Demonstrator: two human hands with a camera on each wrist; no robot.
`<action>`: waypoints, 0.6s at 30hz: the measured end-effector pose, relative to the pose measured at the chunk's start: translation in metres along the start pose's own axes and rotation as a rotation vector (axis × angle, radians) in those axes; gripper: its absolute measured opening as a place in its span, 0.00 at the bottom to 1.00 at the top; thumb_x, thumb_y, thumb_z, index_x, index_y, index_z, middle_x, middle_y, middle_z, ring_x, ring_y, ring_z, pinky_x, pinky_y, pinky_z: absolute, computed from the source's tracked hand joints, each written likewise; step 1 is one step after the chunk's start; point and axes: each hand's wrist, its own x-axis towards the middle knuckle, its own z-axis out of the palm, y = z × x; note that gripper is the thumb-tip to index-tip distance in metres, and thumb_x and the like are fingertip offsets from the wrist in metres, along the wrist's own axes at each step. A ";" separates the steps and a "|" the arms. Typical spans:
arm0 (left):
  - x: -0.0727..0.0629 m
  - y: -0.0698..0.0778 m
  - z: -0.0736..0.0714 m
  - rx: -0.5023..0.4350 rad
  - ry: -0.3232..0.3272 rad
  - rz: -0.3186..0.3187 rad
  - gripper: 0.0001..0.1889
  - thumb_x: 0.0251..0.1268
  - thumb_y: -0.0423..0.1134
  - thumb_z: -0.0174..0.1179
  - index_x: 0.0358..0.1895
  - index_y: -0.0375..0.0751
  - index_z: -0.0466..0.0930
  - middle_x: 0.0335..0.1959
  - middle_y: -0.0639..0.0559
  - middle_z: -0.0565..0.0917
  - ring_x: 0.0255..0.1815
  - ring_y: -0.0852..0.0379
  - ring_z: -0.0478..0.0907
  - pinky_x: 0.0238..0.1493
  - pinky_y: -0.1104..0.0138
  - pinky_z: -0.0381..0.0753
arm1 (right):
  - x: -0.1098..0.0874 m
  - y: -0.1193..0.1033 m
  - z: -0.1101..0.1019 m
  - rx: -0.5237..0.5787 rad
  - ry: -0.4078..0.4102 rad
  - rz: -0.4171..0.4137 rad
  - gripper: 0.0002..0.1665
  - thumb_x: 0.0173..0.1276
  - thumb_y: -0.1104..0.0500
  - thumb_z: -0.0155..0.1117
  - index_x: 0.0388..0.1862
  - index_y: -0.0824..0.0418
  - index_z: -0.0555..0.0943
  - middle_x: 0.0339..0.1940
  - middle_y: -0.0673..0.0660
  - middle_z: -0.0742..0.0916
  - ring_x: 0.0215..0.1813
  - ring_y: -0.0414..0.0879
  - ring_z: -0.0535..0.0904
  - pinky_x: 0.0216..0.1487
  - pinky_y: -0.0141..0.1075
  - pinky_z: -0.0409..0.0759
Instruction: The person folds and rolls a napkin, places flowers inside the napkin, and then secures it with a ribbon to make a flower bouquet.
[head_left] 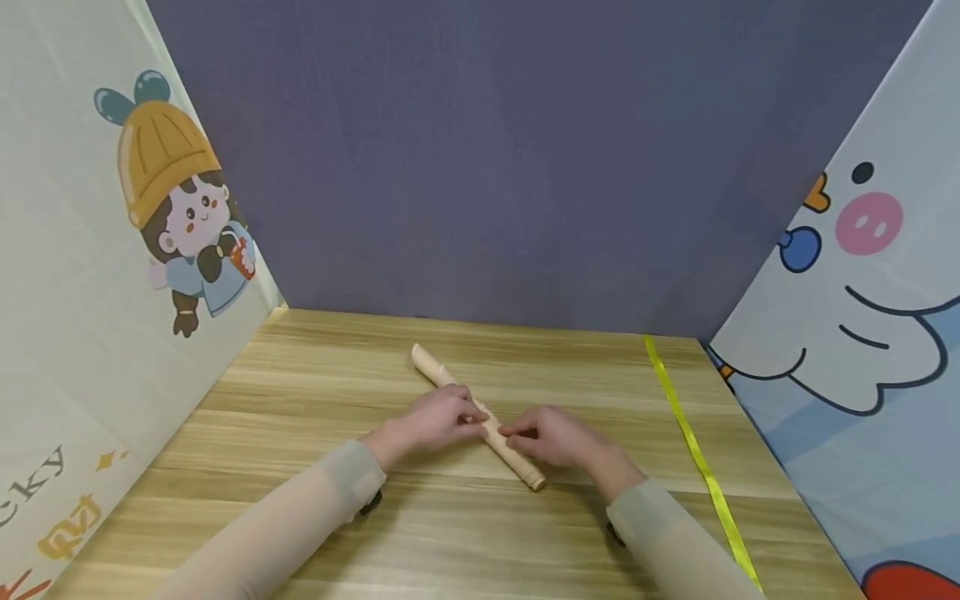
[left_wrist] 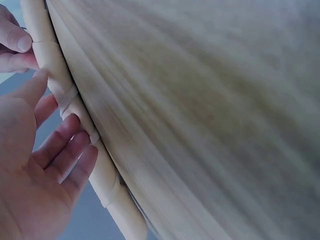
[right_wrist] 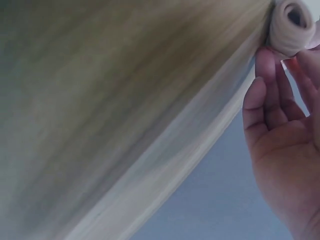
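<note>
Left hand and right hand touch 1 beige roll — mid-length.

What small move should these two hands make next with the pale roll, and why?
Probably smooth the pale roll gently: raised edges show along its surface, and the left hand and right hand are already close together near its middle.

Well back from the bare fingers, sleeves in plain pale beige end in broad grey-green cuffs. Nearer the fingers, a small black piece shows under each cuff, its shape mostly hidden.
</note>
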 end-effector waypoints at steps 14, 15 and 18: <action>0.000 -0.009 -0.003 -0.183 -0.111 0.011 0.26 0.78 0.54 0.69 0.71 0.46 0.85 0.65 0.52 0.83 0.61 0.57 0.81 0.67 0.60 0.83 | -0.010 -0.007 0.003 -0.052 -0.045 -0.075 0.22 0.83 0.46 0.68 0.72 0.43 0.86 0.48 0.41 0.88 0.40 0.35 0.76 0.43 0.33 0.78; 0.000 -0.009 -0.003 -0.198 -0.118 0.018 0.27 0.78 0.55 0.69 0.72 0.46 0.84 0.67 0.52 0.82 0.63 0.56 0.80 0.69 0.59 0.82 | -0.011 -0.007 0.004 -0.055 -0.045 -0.080 0.22 0.83 0.47 0.68 0.72 0.43 0.85 0.47 0.41 0.87 0.40 0.35 0.76 0.42 0.33 0.78; 0.000 -0.011 -0.004 -0.228 -0.137 0.050 0.30 0.77 0.54 0.70 0.75 0.44 0.81 0.70 0.50 0.80 0.68 0.54 0.79 0.73 0.57 0.80 | -0.013 -0.006 0.006 -0.058 -0.043 -0.092 0.24 0.83 0.48 0.68 0.74 0.43 0.84 0.44 0.40 0.84 0.39 0.35 0.75 0.41 0.32 0.77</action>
